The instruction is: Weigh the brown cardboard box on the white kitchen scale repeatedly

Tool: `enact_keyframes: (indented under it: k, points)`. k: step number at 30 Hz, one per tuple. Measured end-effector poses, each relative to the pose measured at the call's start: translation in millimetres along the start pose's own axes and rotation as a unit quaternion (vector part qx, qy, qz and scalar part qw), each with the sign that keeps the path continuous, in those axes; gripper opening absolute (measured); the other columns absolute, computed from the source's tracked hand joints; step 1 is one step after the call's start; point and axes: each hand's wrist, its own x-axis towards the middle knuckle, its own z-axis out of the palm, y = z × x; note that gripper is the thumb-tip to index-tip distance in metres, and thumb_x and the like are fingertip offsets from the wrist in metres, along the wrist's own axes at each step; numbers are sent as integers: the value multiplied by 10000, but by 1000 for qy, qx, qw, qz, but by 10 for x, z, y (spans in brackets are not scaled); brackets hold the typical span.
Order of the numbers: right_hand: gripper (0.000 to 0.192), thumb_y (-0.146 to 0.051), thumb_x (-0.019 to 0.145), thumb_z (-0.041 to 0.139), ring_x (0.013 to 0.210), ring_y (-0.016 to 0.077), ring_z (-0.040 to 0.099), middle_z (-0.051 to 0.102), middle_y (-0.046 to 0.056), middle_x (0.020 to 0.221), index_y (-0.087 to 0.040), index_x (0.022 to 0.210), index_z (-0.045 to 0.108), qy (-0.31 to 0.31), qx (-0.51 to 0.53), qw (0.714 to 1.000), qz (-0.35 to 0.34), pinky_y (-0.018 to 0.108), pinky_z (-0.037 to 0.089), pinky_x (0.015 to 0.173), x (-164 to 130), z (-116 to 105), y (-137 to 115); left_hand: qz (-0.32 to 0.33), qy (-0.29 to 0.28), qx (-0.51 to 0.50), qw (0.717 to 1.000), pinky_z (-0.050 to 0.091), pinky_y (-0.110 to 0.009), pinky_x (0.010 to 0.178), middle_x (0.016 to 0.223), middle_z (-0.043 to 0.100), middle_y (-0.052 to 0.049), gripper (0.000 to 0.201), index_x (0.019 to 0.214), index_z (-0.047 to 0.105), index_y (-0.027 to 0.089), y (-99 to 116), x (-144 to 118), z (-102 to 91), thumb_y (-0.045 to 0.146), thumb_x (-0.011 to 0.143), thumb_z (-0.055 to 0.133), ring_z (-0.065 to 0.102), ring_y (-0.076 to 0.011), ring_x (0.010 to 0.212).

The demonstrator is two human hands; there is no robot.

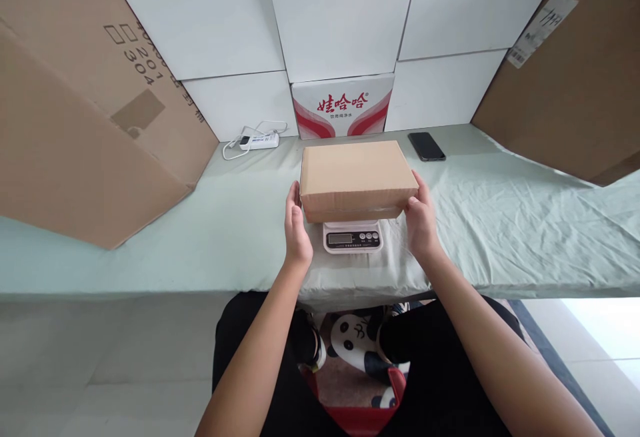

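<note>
Sitting square on the scale point(353, 236): a closed cardboard box point(357, 178), overhanging the platform on all sides so only the scale's display strip shows in front. Left hand point(297, 227) flat against the box's left end, right hand point(421, 222) flat against the right end, fingers extended, palms facing in. Looks like a light two-sided brace to centre or steady it, not a clamp; whether the palms actually press or just touch, cannot tell. Nothing is wrapped or clenched.

Scale sits near the front edge of the table point(500, 224), on a pale green cloth with wrinkles, mostly right of the box. Behind the box, against the wall: a white carton with red print point(343, 105). Behind and left of the box: a white power strip point(257, 140) with its cord coiled. Behind and right: a dark phone point(426, 146), lying flat. Large brown cardboard sheets lean in well left point(75, 124) and well right point(575, 84) of the box. Below the table edge, the person's dark-clothed legs and a panda-patterned item on the floor.
</note>
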Motion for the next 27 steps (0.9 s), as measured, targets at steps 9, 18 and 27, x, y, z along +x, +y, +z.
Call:
enact_keyframes:
  k: [9, 18, 27]
  points:
    - [700, -541, 968, 564, 1722, 364, 350, 443, -41, 1805, -474, 1653, 435, -1, -9, 1000, -5, 703, 285, 1423, 2, 4, 9, -1, -6, -4, 1000, 327, -451, 1411, 1838, 441, -83, 829, 1691, 504, 325, -4, -1, -2, 835, 1042, 434, 360, -301, 1737]
    - [678, -532, 974, 554, 1715, 364, 361, 465, -37, 1792, -459, 1641, 453, 1, -3, 1000, -3, 696, 289, 1424, -12, 29, -30, -2, -5, -1, 1000, 337, -444, 1406, 1826, 460, -87, 839, 1670, 537, 315, 3, -5, 5, 849, 1030, 442, 367, -308, 1733]
    - [659, -528, 987, 557, 1692, 388, 395, 498, -18, 1766, -458, 1635, 466, -5, -7, 1000, -23, 708, 342, 1394, -21, 37, -15, -18, -9, -8, 1000, 348, -453, 1404, 1826, 464, -55, 826, 1668, 539, 343, 6, -12, -2, 851, 1021, 466, 375, -306, 1729]
